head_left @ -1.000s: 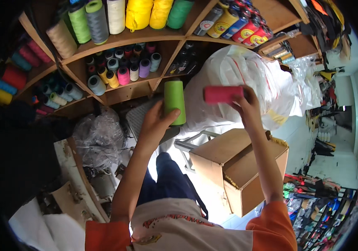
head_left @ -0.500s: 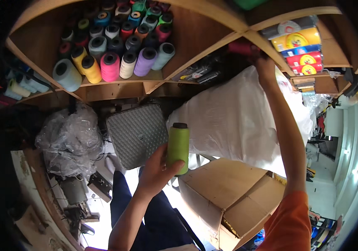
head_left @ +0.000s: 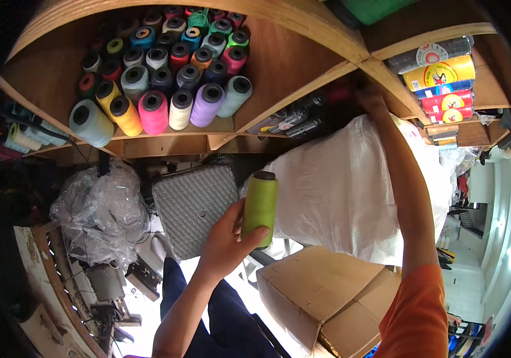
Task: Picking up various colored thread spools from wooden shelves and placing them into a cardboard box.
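My left hand (head_left: 227, 241) is wrapped round a lime-green cone of thread (head_left: 260, 209), held upright with its dark core at the top. My right arm stretches up and away into a shadowed shelf compartment, above a big white sack (head_left: 333, 185). In there, my right hand (head_left: 372, 100) grips the end of a dark pink thread cone (head_left: 339, 94); shadow hides most of its fingers. Behind the sack, several dark plastic-wrapped packs (head_left: 297, 119) lie in the same compartment.
Several coloured thread cones (head_left: 154, 112) crowd the wooden shelf (head_left: 267, 59) at the upper left. Wrapped packs (head_left: 443, 80) are stacked at the right. Below are a grey textured seat (head_left: 195, 203), crumpled clear plastic (head_left: 103, 209) and a cardboard box (head_left: 309, 280).
The view has shifted, so the shelf sits lower. My right hand has gone deeper into the dark compartment with the pink cone. The green cone stays in my left hand, tilted slightly more.
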### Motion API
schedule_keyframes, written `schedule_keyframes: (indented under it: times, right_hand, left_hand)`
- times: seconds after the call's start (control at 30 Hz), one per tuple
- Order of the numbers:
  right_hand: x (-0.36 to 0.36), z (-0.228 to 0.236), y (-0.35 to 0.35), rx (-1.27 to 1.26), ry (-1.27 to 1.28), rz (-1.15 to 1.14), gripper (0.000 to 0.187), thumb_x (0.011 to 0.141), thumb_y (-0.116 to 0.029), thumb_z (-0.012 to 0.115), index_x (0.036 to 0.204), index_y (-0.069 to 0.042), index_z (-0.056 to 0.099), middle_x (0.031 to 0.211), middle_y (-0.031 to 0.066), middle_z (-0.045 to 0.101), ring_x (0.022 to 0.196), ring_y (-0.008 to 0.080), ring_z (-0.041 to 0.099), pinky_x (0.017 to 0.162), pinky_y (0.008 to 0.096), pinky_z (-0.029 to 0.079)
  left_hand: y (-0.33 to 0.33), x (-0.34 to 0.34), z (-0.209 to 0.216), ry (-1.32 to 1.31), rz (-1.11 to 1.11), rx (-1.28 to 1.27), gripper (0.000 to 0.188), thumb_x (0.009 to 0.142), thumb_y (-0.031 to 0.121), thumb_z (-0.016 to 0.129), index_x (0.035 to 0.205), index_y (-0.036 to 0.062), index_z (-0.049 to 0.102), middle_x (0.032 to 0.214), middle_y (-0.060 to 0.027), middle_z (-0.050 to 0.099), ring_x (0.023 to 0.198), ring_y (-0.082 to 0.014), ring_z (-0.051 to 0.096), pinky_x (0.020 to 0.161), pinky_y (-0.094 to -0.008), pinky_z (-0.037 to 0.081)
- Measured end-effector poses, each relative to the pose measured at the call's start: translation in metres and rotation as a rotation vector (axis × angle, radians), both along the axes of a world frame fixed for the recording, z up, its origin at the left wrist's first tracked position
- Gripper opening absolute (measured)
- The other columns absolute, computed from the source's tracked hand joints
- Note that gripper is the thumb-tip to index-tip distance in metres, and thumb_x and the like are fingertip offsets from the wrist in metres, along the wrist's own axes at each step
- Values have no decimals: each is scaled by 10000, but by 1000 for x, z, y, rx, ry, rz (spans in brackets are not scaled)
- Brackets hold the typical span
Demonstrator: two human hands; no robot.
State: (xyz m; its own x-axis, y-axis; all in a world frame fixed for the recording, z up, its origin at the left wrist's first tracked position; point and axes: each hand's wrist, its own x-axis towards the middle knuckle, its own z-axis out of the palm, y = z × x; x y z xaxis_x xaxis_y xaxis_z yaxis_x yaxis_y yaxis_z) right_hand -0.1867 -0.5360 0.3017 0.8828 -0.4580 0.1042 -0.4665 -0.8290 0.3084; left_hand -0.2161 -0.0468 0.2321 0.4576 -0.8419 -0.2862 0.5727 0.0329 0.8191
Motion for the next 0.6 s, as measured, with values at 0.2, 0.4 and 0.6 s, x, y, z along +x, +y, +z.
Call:
schedule_keyframes:
  times: [0.2,0.4,0.6]
  right_hand:
    - [19,-5,-1,178,59,8,610,780,-363,662,1292,-80,491,1330,172,495,1272,316,428,1068,407,335]
    - [17,-21,-29,197,5,195,592,737,-319,716,1238,-70,524,1267,165,534,1237,316,455,1064,406,340]
    - [26,-45,-27,215,27,238,549,751,-310,706,1221,-82,536,1237,147,554,1223,305,473,1064,414,346]
  left_hand:
    - [-2,-2,-12,6,7,9,639,863,200,671,1358,-38,346,1228,-151,545,1131,-210,548,947,-325,443]
    - [-7,-9,-14,-7,-41,63,622,862,198,672,1346,-39,361,1222,-146,547,1126,-215,550,937,-328,450]
    - [-9,-9,-17,2,3,39,598,859,195,674,1325,-39,382,1217,-142,552,1125,-202,551,944,-326,446]
